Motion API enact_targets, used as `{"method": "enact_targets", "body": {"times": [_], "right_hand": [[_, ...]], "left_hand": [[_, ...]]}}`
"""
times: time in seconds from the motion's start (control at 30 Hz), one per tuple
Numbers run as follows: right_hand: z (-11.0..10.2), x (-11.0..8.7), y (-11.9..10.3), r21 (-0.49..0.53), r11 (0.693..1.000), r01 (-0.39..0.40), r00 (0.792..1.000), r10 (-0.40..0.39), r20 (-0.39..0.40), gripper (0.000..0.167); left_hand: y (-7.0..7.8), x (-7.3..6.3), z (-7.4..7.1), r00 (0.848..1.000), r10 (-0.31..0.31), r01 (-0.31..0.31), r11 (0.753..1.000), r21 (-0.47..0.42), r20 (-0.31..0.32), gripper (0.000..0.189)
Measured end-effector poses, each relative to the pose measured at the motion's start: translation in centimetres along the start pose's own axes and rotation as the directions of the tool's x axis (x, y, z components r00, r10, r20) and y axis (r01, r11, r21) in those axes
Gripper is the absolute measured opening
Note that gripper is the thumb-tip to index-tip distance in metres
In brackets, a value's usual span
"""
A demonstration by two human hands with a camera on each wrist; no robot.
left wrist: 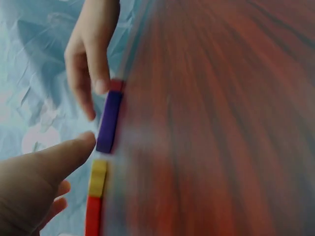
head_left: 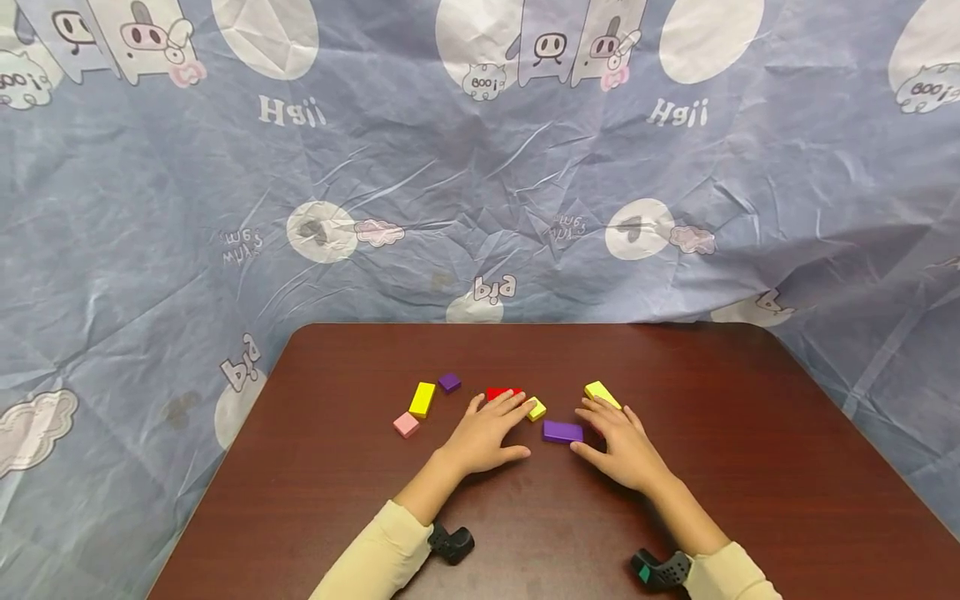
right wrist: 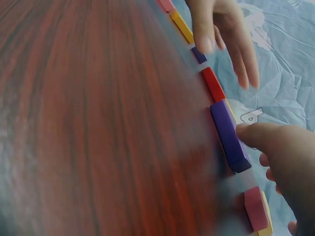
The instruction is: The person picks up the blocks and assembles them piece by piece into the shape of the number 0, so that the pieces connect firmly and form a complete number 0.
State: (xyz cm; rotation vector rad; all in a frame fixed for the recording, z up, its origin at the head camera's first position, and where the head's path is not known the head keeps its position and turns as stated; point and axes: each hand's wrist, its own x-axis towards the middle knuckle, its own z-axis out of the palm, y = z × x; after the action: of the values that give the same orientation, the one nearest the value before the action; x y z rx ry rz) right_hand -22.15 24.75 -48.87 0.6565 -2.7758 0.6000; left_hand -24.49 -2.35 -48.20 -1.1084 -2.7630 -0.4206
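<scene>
My left hand (head_left: pixel 483 435) is spread above the table, its fingers overlapping a red block (head_left: pixel 504 392) and reaching to a small yellow block (head_left: pixel 536 409) in the head view. Facing it is my right hand (head_left: pixel 621 443), with relaxed fingers beside a long purple block (head_left: pixel 562 432). Its thumb overlaps that block's edge in the right wrist view. The right fingertips cover the near end of a pale yellow block (head_left: pixel 602 392). A reddish-pink block (right wrist: pixel 255 208) shows by this hand in the right wrist view, but the hand hides it from the head view.
Left of the hands lie a yellow block (head_left: pixel 422 400), a small purple block (head_left: pixel 449 382) and a pink block (head_left: pixel 406 425). The brown table (head_left: pixel 360 517) has rounded far corners, and a printed blue-grey cloth (head_left: pixel 450 175) hangs behind it.
</scene>
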Motion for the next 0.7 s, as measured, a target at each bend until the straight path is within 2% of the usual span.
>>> {"method": "enact_targets", "body": {"times": [0.1,0.33,0.5,0.7], "right_hand": [[0.3,0.1,0.0,-0.007,0.999,0.034,0.999,-0.034,-0.022,0.05],[0.7,0.3,-0.1,0.002,0.997,0.08,0.996,-0.079,-0.046,0.045],[0.8,0.3,-0.2,0.013,0.994,0.104,0.993,-0.103,-0.053,0.041],[0.8,0.3,-0.2,0.024,0.992,0.126,0.991,-0.124,-0.057,0.035]], "left_hand": [[0.8,1.1,0.5,1.0,0.03,-0.03,0.999,0.013,-0.007,0.063],[1.6,3.1,1.3,0.999,0.044,-0.044,0.999,0.03,-0.017,0.053],[2.1,3.8,1.3,0.996,0.083,-0.081,0.995,0.064,-0.03,0.043],[2.4,4.3,1.4,0.995,0.101,-0.1,0.99,0.1,-0.001,0.038]]}}
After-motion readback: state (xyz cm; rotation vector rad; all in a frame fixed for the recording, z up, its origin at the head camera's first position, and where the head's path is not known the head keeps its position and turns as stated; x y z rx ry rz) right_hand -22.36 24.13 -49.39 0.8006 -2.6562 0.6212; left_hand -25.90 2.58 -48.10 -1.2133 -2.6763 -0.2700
